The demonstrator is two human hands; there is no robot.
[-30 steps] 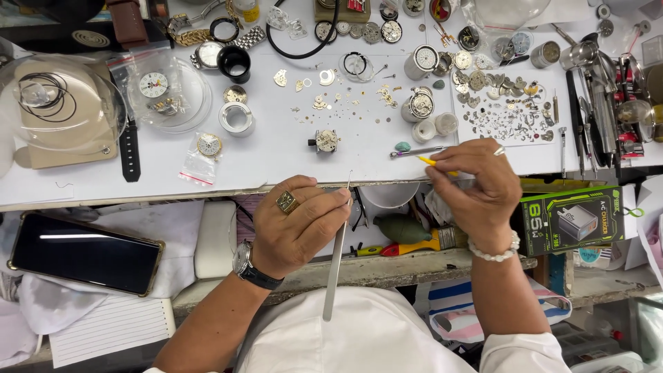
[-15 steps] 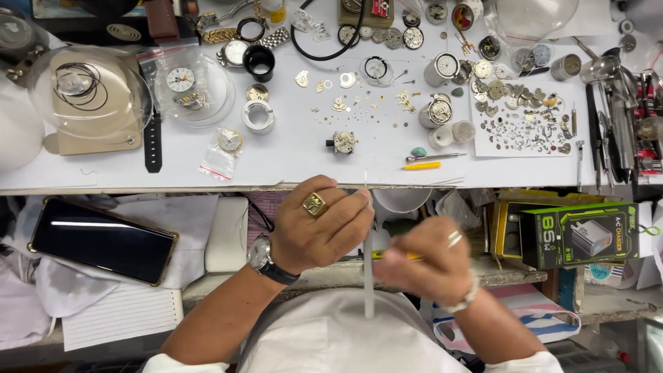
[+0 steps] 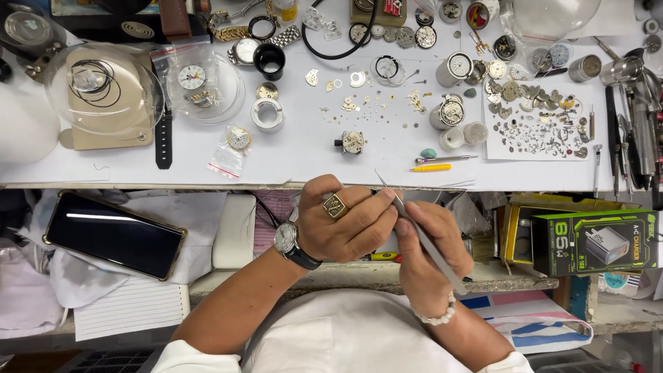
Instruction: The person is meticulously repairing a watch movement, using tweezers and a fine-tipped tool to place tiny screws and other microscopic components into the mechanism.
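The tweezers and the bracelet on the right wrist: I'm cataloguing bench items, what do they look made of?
The tweezers look like bare steel: thin, grey, dull sheen. The bracelet looks like pale round beads, pearl or plastic; cannot tell which.

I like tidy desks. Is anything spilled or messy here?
Yes. Tiny watch parts lie scattered on the white bench, and a phone rests tilted on crumpled cloth below. Both hands hold tweezers.
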